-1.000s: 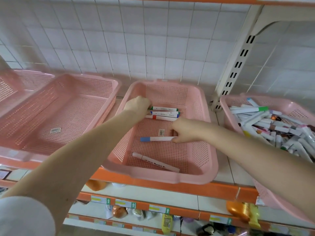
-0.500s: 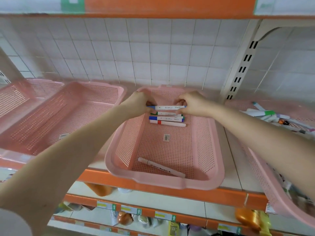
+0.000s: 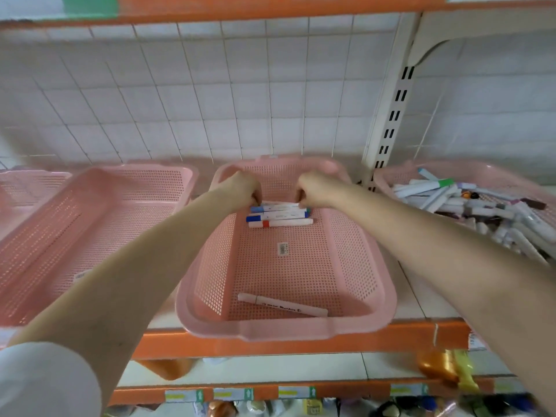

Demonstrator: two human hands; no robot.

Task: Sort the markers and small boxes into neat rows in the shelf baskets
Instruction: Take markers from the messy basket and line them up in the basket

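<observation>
1. My left hand (image 3: 240, 188) and right hand (image 3: 316, 188) each pinch, fingers curled, one end of the top marker (image 3: 279, 203) at the back of the middle basket (image 3: 285, 331).
2. I'd lay it parallel to the row of markers (image 3: 279, 218) just in front and touching it, ends aligned. I'd release both ends together so it can't roll.
3. A loose marker (image 3: 282, 305) lies askew near that basket's front wall. A heap of markers (image 3: 469, 203) fills the basket to its right.
4. The middle basket sits on an orange-edged shelf (image 3: 391, 338) before a white tiled wall (image 3: 240, 100).
</observation>
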